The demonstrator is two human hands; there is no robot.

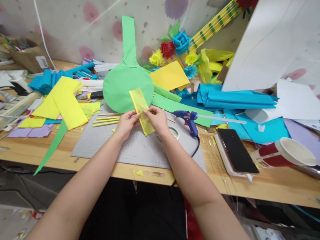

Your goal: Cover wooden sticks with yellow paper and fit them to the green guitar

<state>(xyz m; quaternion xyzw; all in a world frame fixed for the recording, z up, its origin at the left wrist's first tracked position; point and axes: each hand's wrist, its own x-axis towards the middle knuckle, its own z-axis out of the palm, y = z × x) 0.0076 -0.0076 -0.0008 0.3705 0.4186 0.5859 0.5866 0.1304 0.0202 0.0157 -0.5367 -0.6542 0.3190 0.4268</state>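
Observation:
A folded strip of yellow crepe paper (140, 103) is held slantwise over the grey cutting mat (99, 147). My left hand (128, 123) pinches its left edge, and my right hand (156, 119) grips it from the right, fingers close together near the middle. Just left of my left hand lie several thin yellow-wrapped sticks (106, 120). Behind the strip stands a green paper circle with a stem (126, 79). A blue glue gun (188, 120) rests to the right of my right hand, near a roll of tape (173, 133) partly hidden by that hand.
Yellow paper pieces (67, 103) lie at left, blue crepe paper rolls (234, 98) at back right. A phone (237, 150) and a tilted paper cup (280, 153) are at right. A flower-decorated guitar shape (215, 24) leans behind. The glue gun's cord (196, 147) crosses the mat.

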